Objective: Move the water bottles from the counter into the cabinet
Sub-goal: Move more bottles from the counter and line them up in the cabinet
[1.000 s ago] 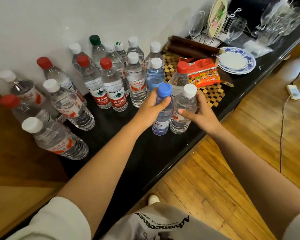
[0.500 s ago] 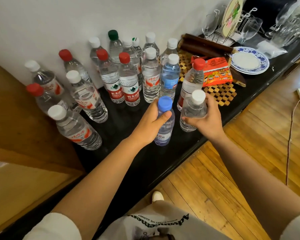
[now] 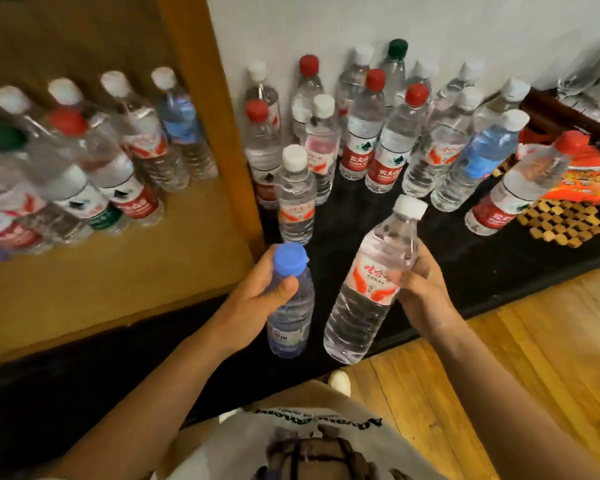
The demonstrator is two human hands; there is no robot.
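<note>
While my left hand (image 3: 253, 299) is wrapped around the blue-capped bottle (image 3: 290, 306) and my right hand (image 3: 420, 292) grips the tilted white-capped bottle (image 3: 371, 282), I see both held above the black counter (image 3: 465, 258); beyond them stand more bottles (image 3: 378, 133), left of those the cabinet (image 3: 118, 265) holding bottles

Cabinet (image 3: 201, 98) left, bottles inside (image 3: 142, 147) — counter (image 3: 465, 258) right, bottles (image 3: 388, 140) behind.
</note>
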